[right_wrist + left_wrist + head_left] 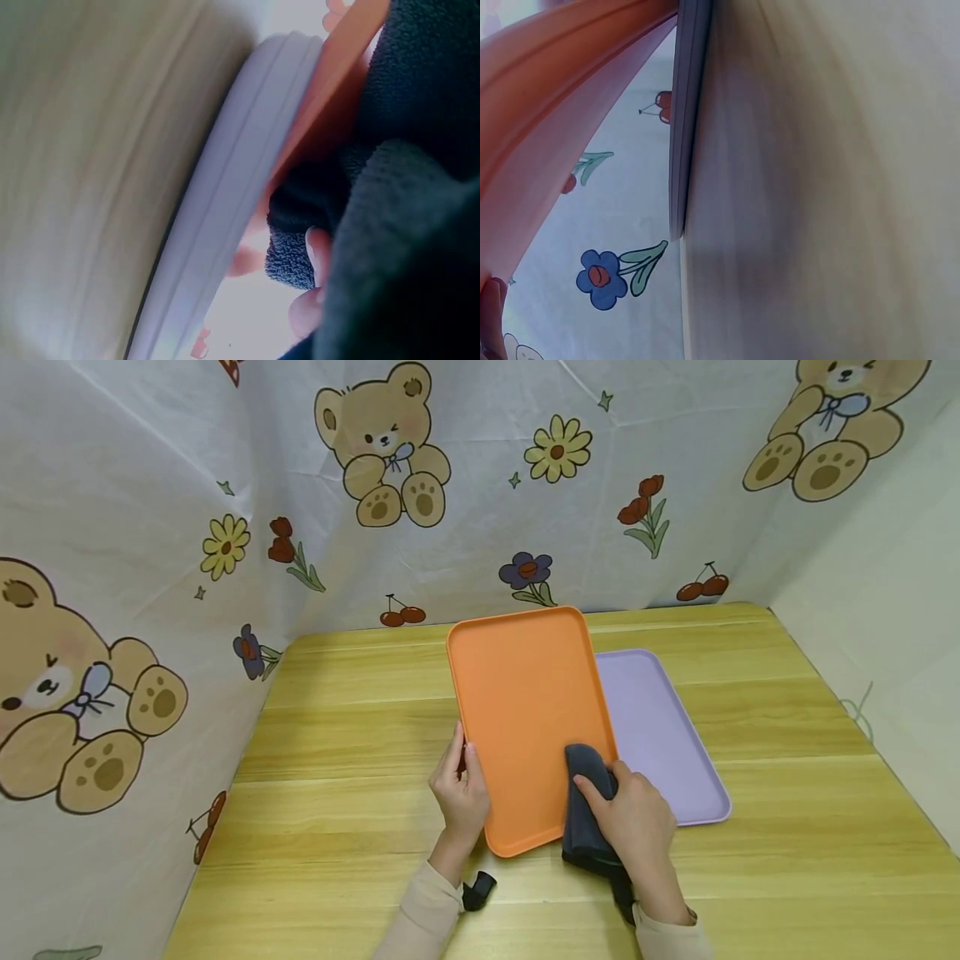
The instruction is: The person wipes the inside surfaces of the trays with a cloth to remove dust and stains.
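An orange rectangular tray [525, 693] is held up at a tilt, its far end higher than the near one. My left hand [465, 793] grips its left edge, thumb on the near side and the other fingers partly hidden behind. My right hand [637, 818] grips a folded dark grey cloth [583, 810] against the tray's lower right side. The right wrist view shows the cloth's [412, 90] fuzzy weave close up, with fingertips poking out beneath it. A lilac tray [660, 735] lies on the table, partly covered by the orange one in the head view.
The wood-grain table [360, 735] meets a white curtain [480, 485] printed with bears and flowers at the back and left. A plain pale wall [885, 610] runs along the right. Dark straps [478, 891] show by both wrists.
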`<state>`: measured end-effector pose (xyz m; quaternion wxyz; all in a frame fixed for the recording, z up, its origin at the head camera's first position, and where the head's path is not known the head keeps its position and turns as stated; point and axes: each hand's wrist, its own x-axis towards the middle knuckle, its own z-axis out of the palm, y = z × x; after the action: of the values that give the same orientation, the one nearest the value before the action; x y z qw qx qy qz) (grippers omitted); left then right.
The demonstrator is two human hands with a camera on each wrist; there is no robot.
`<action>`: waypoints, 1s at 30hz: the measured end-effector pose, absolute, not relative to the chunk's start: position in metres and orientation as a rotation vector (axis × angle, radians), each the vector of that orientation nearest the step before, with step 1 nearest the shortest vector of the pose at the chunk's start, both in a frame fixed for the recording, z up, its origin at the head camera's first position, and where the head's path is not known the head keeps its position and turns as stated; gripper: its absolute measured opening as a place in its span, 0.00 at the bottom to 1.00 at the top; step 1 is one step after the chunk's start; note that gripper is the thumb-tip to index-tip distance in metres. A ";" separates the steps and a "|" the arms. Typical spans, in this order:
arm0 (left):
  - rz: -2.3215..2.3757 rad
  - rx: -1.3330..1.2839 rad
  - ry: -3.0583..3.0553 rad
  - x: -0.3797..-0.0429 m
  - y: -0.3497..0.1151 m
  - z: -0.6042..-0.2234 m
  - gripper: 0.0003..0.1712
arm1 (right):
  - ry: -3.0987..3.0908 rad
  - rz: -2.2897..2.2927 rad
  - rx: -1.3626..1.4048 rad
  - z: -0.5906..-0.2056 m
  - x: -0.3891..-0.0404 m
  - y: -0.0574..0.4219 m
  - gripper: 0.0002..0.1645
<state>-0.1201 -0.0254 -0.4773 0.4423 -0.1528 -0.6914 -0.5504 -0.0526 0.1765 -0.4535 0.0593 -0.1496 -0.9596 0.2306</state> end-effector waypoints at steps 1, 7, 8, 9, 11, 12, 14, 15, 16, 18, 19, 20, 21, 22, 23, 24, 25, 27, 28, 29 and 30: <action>-1.369 -0.378 -1.713 -0.120 -0.025 -0.477 0.21 | -2.904 0.697 -0.441 -0.453 -0.052 0.174 0.38; -1.386 -0.361 -1.717 -0.119 -0.025 -0.476 0.20 | -2.877 0.685 -0.334 -0.450 -0.048 0.156 0.33; -1.386 -0.358 -1.719 -0.119 -0.025 -0.476 0.20 | -2.870 0.678 -0.320 -0.450 -0.048 0.152 0.33; -1.387 -0.355 -1.721 -0.119 -0.025 -0.476 0.20 | -2.863 0.670 -0.303 -0.450 -0.047 0.149 0.33; -1.388 -0.350 -1.726 -0.118 -0.025 -0.476 0.20 | -2.849 0.649 -0.268 -0.450 -0.046 0.143 0.32; -1.391 -0.347 -1.728 -0.118 -0.025 -0.476 0.20 | -2.841 0.637 -0.251 -0.449 -0.045 0.139 0.32; -1.395 -0.343 -1.733 -0.117 -0.025 -0.475 0.20 | -2.836 0.613 -0.218 -0.448 -0.043 0.133 0.32; -1.400 -0.341 -1.734 -0.117 -0.025 -0.475 0.20 | -2.837 0.600 -0.199 -0.448 -0.042 0.130 0.32; -1.404 -0.340 -1.736 -0.117 -0.025 -0.475 0.20 | -2.840 0.588 -0.183 -0.447 -0.041 0.127 0.31; -1.414 -0.334 -1.737 -0.117 -0.025 -0.475 0.20 | -2.845 0.570 -0.152 -0.446 -0.040 0.121 0.31; -1.417 -0.333 -1.736 -0.116 -0.025 -0.475 0.20 | -2.844 0.561 -0.136 -0.445 -0.039 0.118 0.31; -1.423 -0.331 -1.736 -0.116 -0.025 -0.476 0.20 | -2.841 0.550 -0.117 -0.444 -0.038 0.115 0.31; -1.430 -0.330 -1.736 -0.116 -0.025 -0.476 0.20 | -2.833 0.541 -0.095 -0.444 -0.037 0.112 0.31; -1.435 -0.328 -1.737 -0.117 -0.025 -0.476 0.20 | -2.822 0.532 -0.075 -0.444 -0.036 0.109 0.31; -1.439 -0.326 -1.736 -0.117 -0.026 -0.477 0.20 | -2.807 0.522 -0.053 -0.444 -0.035 0.107 0.30; -1.445 -0.325 -1.735 -0.117 -0.026 -0.477 0.20 | -2.793 0.511 -0.031 -0.444 -0.034 0.104 0.30; -1.450 -0.322 -1.736 -0.117 -0.026 -0.477 0.20 | -2.779 0.503 -0.009 -0.444 -0.033 0.101 0.30; -1.456 -0.311 -1.739 -0.117 -0.026 -0.478 0.20 | -2.759 0.486 0.027 -0.444 -0.030 0.096 0.30; -1.455 -0.308 -1.739 -0.118 -0.026 -0.478 0.19 | -2.749 0.477 0.041 -0.444 -0.029 0.094 0.29; -1.458 -0.303 -1.740 -0.118 -0.026 -0.479 0.19 | -2.743 0.468 0.051 -0.444 -0.028 0.092 0.29; -1.458 -0.297 -1.741 -0.118 -0.026 -0.479 0.19 | -2.738 0.461 0.060 -0.444 -0.027 0.091 0.29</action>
<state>-0.1175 -0.0261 -0.4785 0.4129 -0.1182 -0.6924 -0.5798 -0.0268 0.0908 -0.4438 0.1812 0.0212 -0.9696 0.1633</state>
